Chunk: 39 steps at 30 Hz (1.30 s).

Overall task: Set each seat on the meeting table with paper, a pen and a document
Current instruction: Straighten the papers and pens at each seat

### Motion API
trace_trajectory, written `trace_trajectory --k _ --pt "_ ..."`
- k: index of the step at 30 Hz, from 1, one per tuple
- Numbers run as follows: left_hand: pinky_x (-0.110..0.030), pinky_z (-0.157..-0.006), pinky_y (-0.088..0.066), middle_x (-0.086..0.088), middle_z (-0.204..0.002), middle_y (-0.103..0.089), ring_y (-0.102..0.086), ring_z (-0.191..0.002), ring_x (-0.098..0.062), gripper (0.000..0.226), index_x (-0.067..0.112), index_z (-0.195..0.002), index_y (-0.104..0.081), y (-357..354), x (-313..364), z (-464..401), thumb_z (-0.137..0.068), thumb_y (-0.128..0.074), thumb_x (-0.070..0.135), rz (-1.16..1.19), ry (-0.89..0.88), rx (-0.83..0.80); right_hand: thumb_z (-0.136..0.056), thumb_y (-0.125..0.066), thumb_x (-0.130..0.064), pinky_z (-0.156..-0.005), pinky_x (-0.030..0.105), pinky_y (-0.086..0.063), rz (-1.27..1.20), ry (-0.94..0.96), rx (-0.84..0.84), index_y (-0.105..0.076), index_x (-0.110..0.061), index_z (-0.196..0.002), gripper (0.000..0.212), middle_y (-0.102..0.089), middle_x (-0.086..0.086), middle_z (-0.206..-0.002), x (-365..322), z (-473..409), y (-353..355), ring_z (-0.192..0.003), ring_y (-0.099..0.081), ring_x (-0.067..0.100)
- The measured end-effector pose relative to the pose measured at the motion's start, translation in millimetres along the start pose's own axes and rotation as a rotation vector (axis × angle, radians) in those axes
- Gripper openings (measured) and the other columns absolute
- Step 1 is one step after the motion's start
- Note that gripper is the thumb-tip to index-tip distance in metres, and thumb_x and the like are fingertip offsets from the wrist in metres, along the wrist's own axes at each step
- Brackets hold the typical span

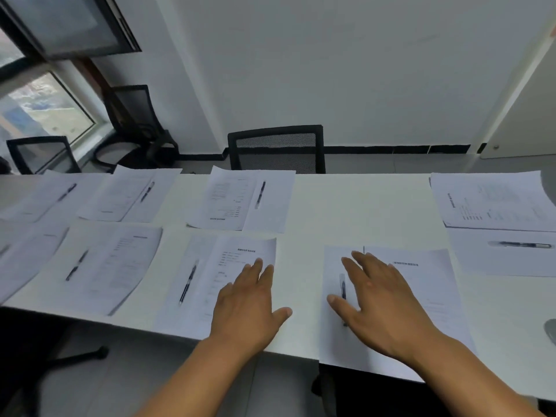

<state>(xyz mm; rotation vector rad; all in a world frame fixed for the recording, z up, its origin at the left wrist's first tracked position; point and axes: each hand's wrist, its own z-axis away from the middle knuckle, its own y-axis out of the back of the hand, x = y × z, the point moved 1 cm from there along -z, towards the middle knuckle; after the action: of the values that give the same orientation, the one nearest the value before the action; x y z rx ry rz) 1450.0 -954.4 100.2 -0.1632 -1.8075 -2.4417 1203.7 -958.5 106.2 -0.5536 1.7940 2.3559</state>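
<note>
Resting flat, the left hand [249, 308] covers a document [240, 275], fingers straight and slightly apart. The right hand [382, 308] lies spread on the next set, over its pen [343, 288] and paper [340, 332]. Printed headings are too blurred to read. A chair [276, 149] stands at 12 o'clock beyond the tabletop [355, 206].
</note>
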Motion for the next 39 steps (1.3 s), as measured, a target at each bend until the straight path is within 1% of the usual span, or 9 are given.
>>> trace_trajectory --k 4,6,10,17,23,28,34,37,39 --pt "-0.044 -0.135 -0.018 0.006 -0.182 0.005 -0.001 -0.169 -0.016 0.095 0.029 -0.174 -0.005 10.6 -42.0 9.7 -0.103 -0.054 0.067 0.004 0.009 0.005 -0.104 -0.034 -0.069 -0.134 0.041 -0.004 0.034 0.018 -0.001 -0.012 -0.027 -0.170 0.082 -0.005 -0.004 -0.178 -38.8 -0.8 -2.9 -0.165 0.001 0.019" --pt "-0.043 -0.135 -0.018 0.006 -0.182 0.004 -0.001 -0.169 -0.016 0.095 0.029 -0.174 -0.005 13.9 -52.7 10.7 -0.103 -0.054 0.067 0.005 0.008 -0.006 -0.104 -0.035 -0.068 -0.134 0.042 -0.005 0.029 0.012 -0.001 -0.012 -0.026 -0.170 0.082 -0.005 -0.004 -0.179 -47.6 -1.1 -4.5 -0.165 0.000 0.019" --pt "-0.045 -0.134 -0.021 0.006 -0.182 0.003 -0.003 -0.168 -0.016 0.098 0.029 -0.174 -0.007 23.3 -107.6 20.3 -0.100 -0.058 0.067 0.004 -0.007 -0.018 -0.103 -0.036 -0.068 -0.134 0.043 -0.006 0.048 0.015 -0.013 -0.012 -0.026 -0.170 0.082 -0.005 -0.003 -0.178 -98.8 -4.9 -21.1 -0.165 -0.001 0.019" --pt "-0.046 -0.134 -0.020 0.007 -0.182 0.004 -0.004 -0.168 -0.016 0.099 0.030 -0.174 -0.007 48.8 -231.0 43.7 -0.099 -0.061 0.065 0.016 -0.046 -0.036 -0.102 -0.039 -0.069 -0.134 0.045 -0.008 0.056 -0.010 -0.017 -0.013 -0.027 -0.170 0.084 -0.007 0.000 -0.178 -222.3 -10.3 -64.8 -0.165 -0.006 0.023" --pt "-0.045 -0.134 -0.021 0.008 -0.182 0.003 -0.006 -0.168 -0.016 0.100 0.032 -0.174 -0.006 70.5 -298.9 54.4 -0.098 -0.063 0.066 0.038 -0.104 -0.063 -0.102 -0.040 -0.068 -0.133 0.045 -0.013 0.092 -0.035 -0.025 -0.017 -0.027 -0.168 0.082 -0.010 0.001 -0.178 -292.7 -11.6 -79.2 -0.164 -0.010 0.024" --pt "-0.045 -0.134 -0.022 0.008 -0.182 0.004 -0.007 -0.168 -0.017 0.101 0.033 -0.174 -0.005 69.7 -317.7 46.9 -0.098 -0.064 0.066 0.049 -0.136 -0.076 -0.101 -0.042 -0.067 -0.132 0.045 -0.016 0.142 -0.065 -0.031 -0.017 -0.027 -0.168 0.082 -0.011 0.001 -0.178 -302.1 -13.8 -78.0 -0.163 -0.012 0.025" --pt "-0.047 -0.134 -0.021 0.005 -0.182 0.001 -0.010 -0.168 -0.019 0.101 0.032 -0.174 -0.005 54.3 -324.9 27.1 -0.098 -0.063 0.066 0.035 -0.161 -0.148 -0.101 -0.042 -0.066 -0.132 0.044 -0.018 0.157 -0.107 -0.055 -0.018 -0.026 -0.168 0.082 -0.013 0.003 -0.178 -292.7 -29.4 -87.9 -0.163 -0.014 0.026" --pt "-0.047 -0.134 -0.022 0.003 -0.182 -0.006 -0.013 -0.168 -0.020 0.098 0.031 -0.174 -0.006 44.5 -328.0 17.3 -0.099 -0.060 0.066 0.016 -0.162 -0.181 -0.101 -0.043 -0.066 -0.131 0.044 -0.018 0.137 -0.104 -0.070 -0.019 -0.025 -0.168 0.082 -0.014 0.003 -0.177 -288.1 -37.4 -99.3 -0.163 -0.014 0.025" --pt "-0.044 -0.131 -0.029 0.003 -0.179 -0.021 -0.027 -0.163 -0.021 0.095 0.030 -0.173 -0.011 40.0 -327.4 8.4 -0.100 -0.059 0.065 -0.005 -0.163 -0.184 -0.101 -0.042 -0.066 -0.132 0.043 -0.017 0.123 -0.104 -0.085 -0.017 -0.026 -0.168 0.083 -0.013 0.003 -0.177 -281.4 -45.6 -106.7 -0.163 -0.014 0.025"
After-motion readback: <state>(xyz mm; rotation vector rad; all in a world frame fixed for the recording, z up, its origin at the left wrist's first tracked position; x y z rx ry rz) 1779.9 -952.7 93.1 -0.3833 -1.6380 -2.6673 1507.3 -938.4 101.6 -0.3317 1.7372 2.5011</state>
